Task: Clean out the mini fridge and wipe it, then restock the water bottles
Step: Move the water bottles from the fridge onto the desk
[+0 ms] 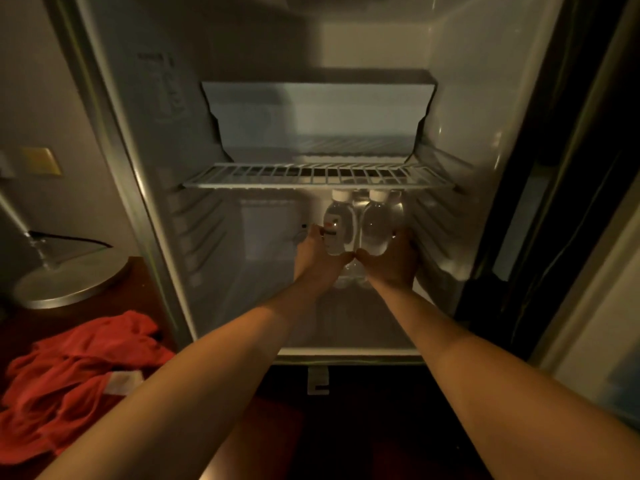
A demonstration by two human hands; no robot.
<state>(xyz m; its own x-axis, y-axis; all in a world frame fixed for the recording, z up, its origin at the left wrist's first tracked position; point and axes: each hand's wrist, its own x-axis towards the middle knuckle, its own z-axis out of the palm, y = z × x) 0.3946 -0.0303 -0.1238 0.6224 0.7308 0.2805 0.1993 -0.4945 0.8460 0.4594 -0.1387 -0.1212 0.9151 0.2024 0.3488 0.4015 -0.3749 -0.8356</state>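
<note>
Restocking step in hand. Left hand (317, 258) and right hand (391, 263) each curled round water bottles (356, 226) under wire shelf (318, 176), right rear of fridge floor (346, 327). Next: set down, release grip.

Two hands (320, 258) (391, 261); two capped water bottles (337, 226) (377, 226); one wire shelf (318, 176); one red cloth (79, 368).

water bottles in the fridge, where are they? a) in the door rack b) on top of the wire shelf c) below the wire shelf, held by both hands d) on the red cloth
c: the water bottles stand under the wire shelf, with the left hand and right hand gripping them from either side.
</note>
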